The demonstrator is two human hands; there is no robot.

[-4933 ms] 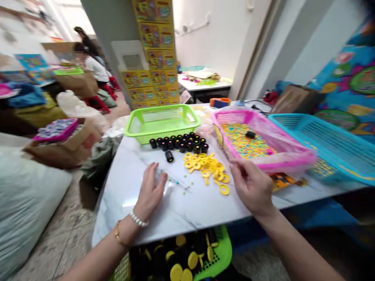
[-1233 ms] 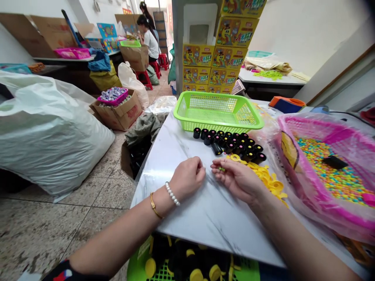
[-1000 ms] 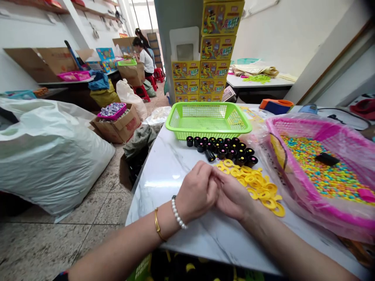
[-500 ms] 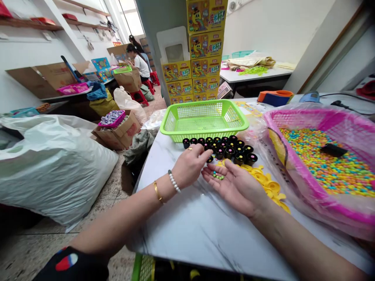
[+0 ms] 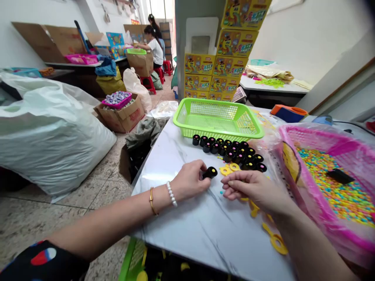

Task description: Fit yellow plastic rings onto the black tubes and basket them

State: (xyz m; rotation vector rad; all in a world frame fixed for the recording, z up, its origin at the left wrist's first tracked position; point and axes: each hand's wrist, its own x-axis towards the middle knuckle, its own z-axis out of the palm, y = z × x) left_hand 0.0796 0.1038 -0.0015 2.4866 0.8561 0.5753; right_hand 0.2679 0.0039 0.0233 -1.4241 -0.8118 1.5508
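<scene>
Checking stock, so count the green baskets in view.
3: upper basket on the table; lower basket below its near edge; distant basket by a brown carton. Some may be hidden.

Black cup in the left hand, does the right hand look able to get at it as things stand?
Probably yes: the right hand is close beside the black cup, whose yellow-dotted end faces roughly its way, and nothing visible stands between them.
</scene>
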